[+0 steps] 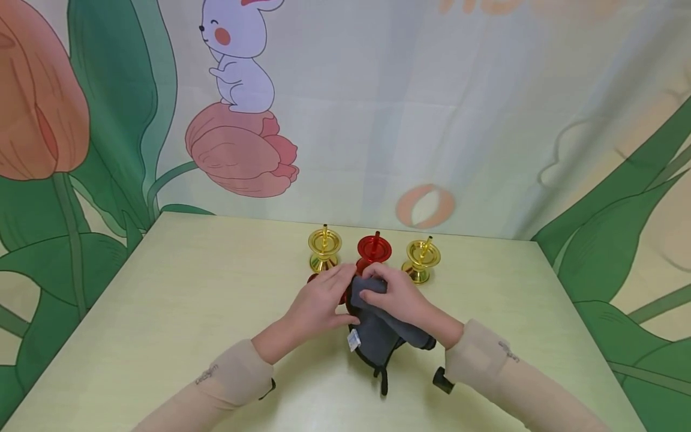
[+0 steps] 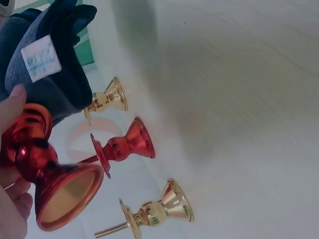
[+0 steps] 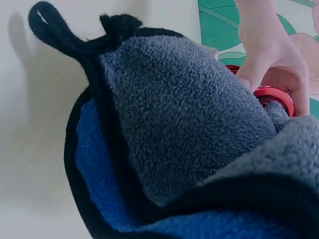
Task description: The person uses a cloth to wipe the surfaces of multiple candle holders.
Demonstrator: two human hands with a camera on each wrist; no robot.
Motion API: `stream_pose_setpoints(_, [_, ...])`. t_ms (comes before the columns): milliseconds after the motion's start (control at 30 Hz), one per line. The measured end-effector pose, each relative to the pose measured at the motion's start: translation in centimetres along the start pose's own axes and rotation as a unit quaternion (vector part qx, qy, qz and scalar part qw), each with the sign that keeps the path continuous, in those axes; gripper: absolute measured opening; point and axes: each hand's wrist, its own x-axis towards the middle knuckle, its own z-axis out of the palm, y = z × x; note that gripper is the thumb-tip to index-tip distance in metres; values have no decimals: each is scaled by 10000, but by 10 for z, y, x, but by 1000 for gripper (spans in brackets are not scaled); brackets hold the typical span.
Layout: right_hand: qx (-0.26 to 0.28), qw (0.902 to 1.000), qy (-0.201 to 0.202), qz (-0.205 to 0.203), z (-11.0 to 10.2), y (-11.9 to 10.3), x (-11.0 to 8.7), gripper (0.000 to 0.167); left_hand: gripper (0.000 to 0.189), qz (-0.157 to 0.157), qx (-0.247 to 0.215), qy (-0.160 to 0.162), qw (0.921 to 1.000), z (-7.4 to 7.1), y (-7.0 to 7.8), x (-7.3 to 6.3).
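Observation:
My left hand (image 1: 318, 303) grips a red metal candle holder (image 2: 37, 157), its flared base tilted toward the left wrist camera. In the head view most of that holder is hidden behind my fingers and the cloth. A grey and blue towel (image 1: 372, 336) with black edging, a hanging loop and a white label (image 2: 41, 58) drapes down between my hands. My right hand (image 1: 402, 295) pinches the towel with bent fingers against the upper end of the held holder. In the right wrist view the towel (image 3: 184, 109) reaches the holder's red rim (image 3: 276, 94).
Behind my hands stand three upright candle holders with thin spikes: a gold one (image 1: 324, 243), a red one (image 1: 375, 248) in the middle, and another gold one (image 1: 423, 255). They stand on a pale table (image 1: 216, 288) before a printed curtain (image 1: 351, 120).

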Motion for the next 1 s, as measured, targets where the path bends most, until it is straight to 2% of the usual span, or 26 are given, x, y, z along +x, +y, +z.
stream_pose_setpoints(67, [-71,10000,-42,-24,-2,0,-2,17,91,-84,-174,-223,9996,-3,-1,1])
stream_pose_setpoints(133, [-179,9997,-81,-118,-3,0,-3,18,93,-288,-461,-580,9968,-9,-3,3])
stream_pose_setpoints(267, [-369,9987,-158,-311,-5,-3,-6,21,93,-648,-1124,-1331,9826,-20,-5,9])
stream_pose_setpoints(367, [-338,9986,-190,-373,-5,-6,-8,21,88,-699,-1377,-1586,9752,-25,-4,12])
stream_pose_setpoints(400, [-279,9989,-180,-329,-5,-7,-8,21,86,-689,-1342,-1550,9763,-25,-4,12])
stream_pose_setpoints(467, [-94,9997,-122,-194,-5,-8,-7,20,84,-583,-1070,-1252,9846,-24,0,10])
stream_pose_setpoints(567, [317,9994,5,100,-6,-9,-5,18,83,-155,-314,-409,9985,-21,5,7])
stream_pose_setpoints(633, [523,9984,64,211,-7,-10,-3,18,83,117,170,140,9997,-19,7,5])
stream_pose_setpoints(667, [574,9980,76,241,-8,-11,-3,18,83,203,305,309,9988,-19,8,5])
stream_pose_setpoints(733, [608,9979,62,237,-10,-12,-3,18,86,213,305,328,9988,-19,9,5])
stream_pose_setpoints(867, [307,9995,-16,16,-12,-13,-6,18,92,-220,-355,-421,9982,-25,6,6])
stream_pose_setpoints(1000, [-60,9993,-120,-360,-11,-14,-9,21,93,-533,-1138,-1220,9845,-33,2,9])
